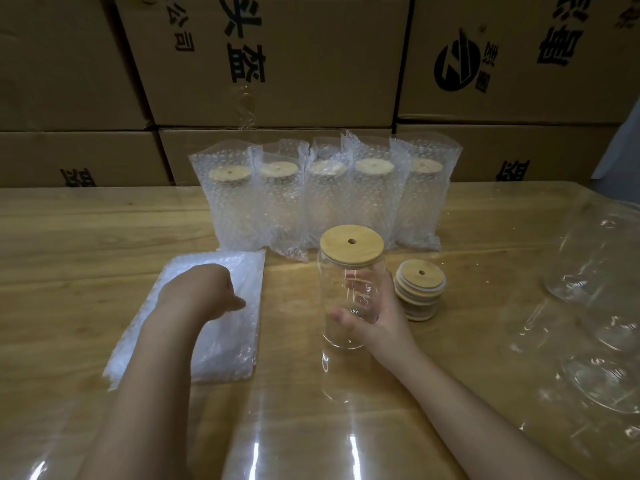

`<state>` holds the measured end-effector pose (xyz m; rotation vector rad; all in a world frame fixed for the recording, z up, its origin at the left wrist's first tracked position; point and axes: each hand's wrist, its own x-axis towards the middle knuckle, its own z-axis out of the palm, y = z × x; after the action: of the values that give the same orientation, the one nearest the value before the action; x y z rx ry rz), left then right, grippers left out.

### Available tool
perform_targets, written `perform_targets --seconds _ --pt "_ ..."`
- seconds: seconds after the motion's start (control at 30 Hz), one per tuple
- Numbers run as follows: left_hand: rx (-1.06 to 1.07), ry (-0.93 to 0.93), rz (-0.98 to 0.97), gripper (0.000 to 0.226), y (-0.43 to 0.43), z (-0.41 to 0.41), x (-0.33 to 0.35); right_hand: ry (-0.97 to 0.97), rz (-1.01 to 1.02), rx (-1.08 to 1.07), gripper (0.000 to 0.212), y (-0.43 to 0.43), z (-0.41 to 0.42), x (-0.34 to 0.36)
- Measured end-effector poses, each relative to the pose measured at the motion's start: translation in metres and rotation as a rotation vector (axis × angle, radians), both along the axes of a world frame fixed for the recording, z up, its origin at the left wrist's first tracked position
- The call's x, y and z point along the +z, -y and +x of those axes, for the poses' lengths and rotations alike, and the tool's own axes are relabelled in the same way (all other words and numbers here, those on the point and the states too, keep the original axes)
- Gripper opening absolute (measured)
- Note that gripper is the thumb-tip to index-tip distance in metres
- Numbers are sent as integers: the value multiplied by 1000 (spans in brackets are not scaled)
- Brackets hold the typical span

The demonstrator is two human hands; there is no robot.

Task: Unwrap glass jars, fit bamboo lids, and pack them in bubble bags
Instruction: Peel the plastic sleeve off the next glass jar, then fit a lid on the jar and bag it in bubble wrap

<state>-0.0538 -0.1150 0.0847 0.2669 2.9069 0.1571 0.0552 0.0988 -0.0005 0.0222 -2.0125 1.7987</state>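
A clear glass jar [341,299] with a bamboo lid [351,244] fitted on top stands near the table's middle. My right hand [379,315] grips its lower body, thumb in front and fingers seen through the glass behind. My left hand [207,292] reaches over a flat stack of bubble bags [221,344] on the left; its fingers are turned away from the camera, so I cannot see whether they pinch a bag. A short stack of spare bamboo lids [419,289] sits just right of the jar.
Several bubble-bagged jars with lids [322,199] stand in a row behind. Jars in clear wrap [595,327] lie at the right. Loose clear plastic film [311,441] covers the wooden table's [69,237] near edge. Stacked cardboard boxes [277,64] form a wall at the back.
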Motion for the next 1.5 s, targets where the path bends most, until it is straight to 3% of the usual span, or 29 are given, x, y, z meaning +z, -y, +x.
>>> perform_targets --seconds 0.07,0.23,0.4,0.57,0.73,1.1,1.17,1.27,1.33,1.43,1.5 --pt "5 -13 79 19 5 2 5 -1 0 -1 93 -1 0 0" --pt "16 -185 42 16 21 14 28 -1 3 7 98 -1 2 0" --pt "-172 -482 132 26 28 36 58 -59 -51 -11 117 4 7 11" --pt "-442 -726 399 30 28 65 86 -147 -51 -142 77 2 14 43" --pt "-564 -886 560 31 29 82 100 -265 72 -192 50 -13 26 95" --pt "-859 -972 643 19 19 87 105 -258 507 -209 86 -33 48 138" --pt "-891 -956 663 19 19 89 106 -261 567 -223 79 -33 52 142" --pt "-907 -911 674 23 22 88 106 -346 686 -257 36 -33 58 152" --pt "-852 -885 757 26 22 84 104 -391 638 -238 13 -31 65 157" --pt "-656 -869 1077 40 19 73 97 -345 283 -142 18 -27 75 164" --pt "-521 -762 1341 47 14 66 89 -262 72 -141 23 -26 75 165"
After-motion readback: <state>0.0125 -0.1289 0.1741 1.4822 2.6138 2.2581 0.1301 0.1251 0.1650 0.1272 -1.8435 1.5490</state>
